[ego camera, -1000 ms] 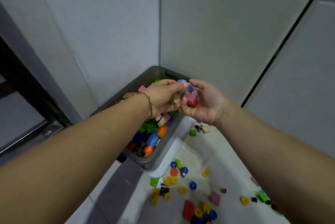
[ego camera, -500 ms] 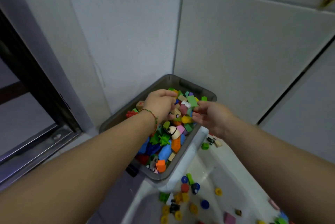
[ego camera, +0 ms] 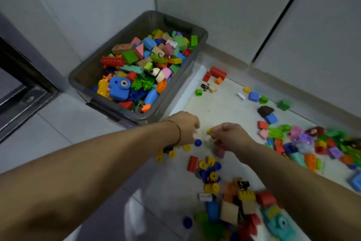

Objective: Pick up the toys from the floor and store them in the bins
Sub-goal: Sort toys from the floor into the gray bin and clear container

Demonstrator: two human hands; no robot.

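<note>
Grey tiled floor (ego camera: 64, 123), white mat (ego camera: 220, 104) strewn with toy blocks (ego camera: 271, 118). Full grey bin (ego camera: 91, 69) far left, in the wall corner. Right hand (ego camera: 230, 136) pinches yellow round piece (ego camera: 210, 131); left hand (ego camera: 184, 126) curled, whether it holds anything unclear.

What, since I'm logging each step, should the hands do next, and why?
Probably the left hand should gather the blue disc beside it: the right hand pinches a small yellow piece, and the grey bin stands close behind.
</note>
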